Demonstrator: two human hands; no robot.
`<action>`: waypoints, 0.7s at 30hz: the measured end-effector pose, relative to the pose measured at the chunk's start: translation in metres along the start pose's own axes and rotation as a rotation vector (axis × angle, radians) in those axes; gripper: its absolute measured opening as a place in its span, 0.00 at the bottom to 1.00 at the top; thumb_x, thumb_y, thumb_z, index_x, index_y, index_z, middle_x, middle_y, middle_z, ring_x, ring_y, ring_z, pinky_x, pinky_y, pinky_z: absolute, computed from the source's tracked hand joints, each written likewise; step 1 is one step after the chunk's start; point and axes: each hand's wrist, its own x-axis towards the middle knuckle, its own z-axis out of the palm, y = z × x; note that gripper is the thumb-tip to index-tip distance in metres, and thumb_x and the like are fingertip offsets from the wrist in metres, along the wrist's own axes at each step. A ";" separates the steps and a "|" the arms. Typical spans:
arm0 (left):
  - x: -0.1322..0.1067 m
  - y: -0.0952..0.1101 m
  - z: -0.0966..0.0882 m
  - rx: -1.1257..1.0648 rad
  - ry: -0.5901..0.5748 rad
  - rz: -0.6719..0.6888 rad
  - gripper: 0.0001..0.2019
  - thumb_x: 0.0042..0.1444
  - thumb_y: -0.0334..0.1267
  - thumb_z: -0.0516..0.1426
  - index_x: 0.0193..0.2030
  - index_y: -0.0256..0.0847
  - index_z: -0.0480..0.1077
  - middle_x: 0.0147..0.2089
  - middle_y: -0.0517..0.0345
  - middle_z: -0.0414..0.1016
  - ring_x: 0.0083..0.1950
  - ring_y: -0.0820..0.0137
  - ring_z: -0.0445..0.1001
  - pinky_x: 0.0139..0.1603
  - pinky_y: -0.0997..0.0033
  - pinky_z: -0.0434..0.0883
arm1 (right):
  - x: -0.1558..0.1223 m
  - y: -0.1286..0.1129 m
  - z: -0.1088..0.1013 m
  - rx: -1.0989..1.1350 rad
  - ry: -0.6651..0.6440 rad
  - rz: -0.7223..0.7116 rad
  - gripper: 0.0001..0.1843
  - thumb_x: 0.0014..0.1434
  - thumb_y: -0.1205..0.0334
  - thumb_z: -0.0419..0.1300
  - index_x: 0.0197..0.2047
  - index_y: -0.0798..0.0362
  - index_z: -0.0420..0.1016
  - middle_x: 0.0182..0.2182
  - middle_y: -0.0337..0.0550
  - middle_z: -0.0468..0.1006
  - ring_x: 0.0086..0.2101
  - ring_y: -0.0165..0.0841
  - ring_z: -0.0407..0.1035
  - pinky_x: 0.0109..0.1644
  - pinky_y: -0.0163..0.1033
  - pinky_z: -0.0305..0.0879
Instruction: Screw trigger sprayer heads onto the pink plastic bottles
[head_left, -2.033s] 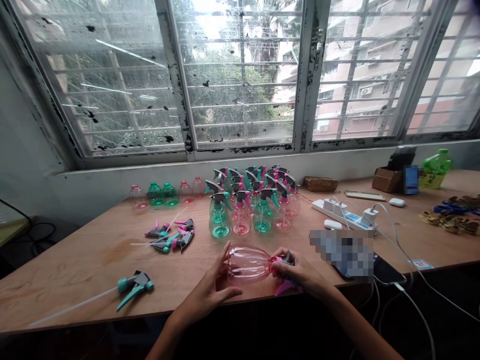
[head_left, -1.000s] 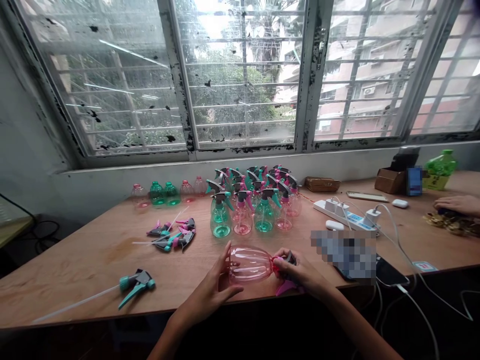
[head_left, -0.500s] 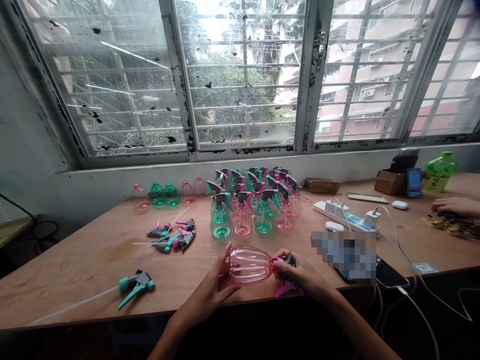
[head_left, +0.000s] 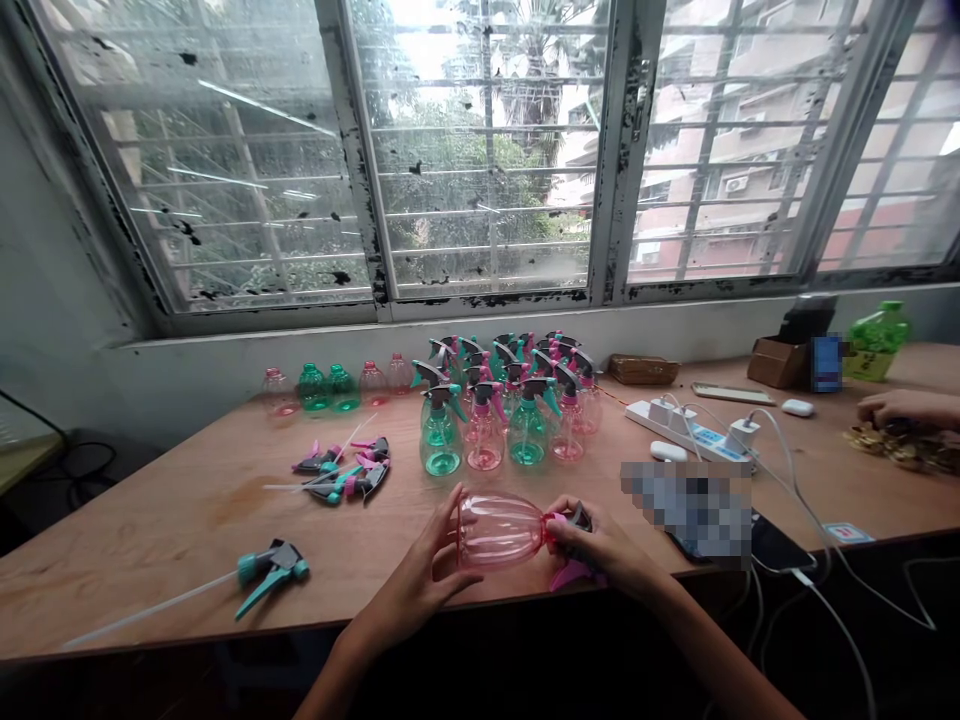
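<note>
A clear pink spray bottle [head_left: 499, 530] lies sideways above the table's front edge, its base to the left. My left hand [head_left: 429, 560] holds it around the base end, thumb below and fingers behind. At the neck, my right hand [head_left: 592, 545] is closed on a pink and grey spray head [head_left: 576, 572], partly hidden by the fingers. Just beyond the hands stand several pink and green spray bottles [head_left: 527, 440] with heads on. To the left lies a teal and grey spray head [head_left: 276, 572] with a long tube, and behind it a pile of spray heads [head_left: 349, 472].
Several headless bottles [head_left: 341, 388] stand along the wall at the back left. On the right are a power strip [head_left: 694, 436] with cables, a phone [head_left: 780, 545], a cardboard box [head_left: 776, 362] and a green bottle [head_left: 885, 335]. Another person's hand [head_left: 911, 410] rests at the far right.
Both hands keep their hold on the pink bottle and its spray head, almost unmoved. The other person's hand at the far right has shifted slightly.
</note>
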 end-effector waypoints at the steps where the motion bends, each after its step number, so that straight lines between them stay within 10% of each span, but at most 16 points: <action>1: 0.000 -0.002 0.000 -0.010 -0.001 -0.001 0.45 0.60 0.37 0.63 0.75 0.61 0.38 0.77 0.53 0.46 0.69 0.55 0.64 0.70 0.48 0.63 | 0.000 0.000 0.000 0.002 -0.001 -0.001 0.24 0.54 0.41 0.69 0.37 0.54 0.71 0.25 0.39 0.78 0.26 0.31 0.69 0.32 0.36 0.63; 14: 0.000 -0.008 -0.003 -0.073 -0.027 -0.050 0.49 0.56 0.37 0.66 0.75 0.58 0.40 0.76 0.51 0.49 0.74 0.52 0.54 0.70 0.47 0.63 | 0.002 0.005 -0.002 -0.021 -0.001 0.000 0.25 0.54 0.40 0.69 0.37 0.53 0.71 0.25 0.39 0.78 0.26 0.33 0.69 0.33 0.37 0.62; 21: 0.002 -0.007 -0.006 0.032 -0.055 -0.017 0.48 0.61 0.37 0.63 0.76 0.57 0.33 0.65 0.50 0.67 0.63 0.58 0.70 0.70 0.46 0.61 | 0.000 0.004 -0.002 -0.005 -0.017 0.002 0.23 0.55 0.42 0.69 0.38 0.54 0.71 0.27 0.40 0.79 0.27 0.33 0.70 0.33 0.36 0.62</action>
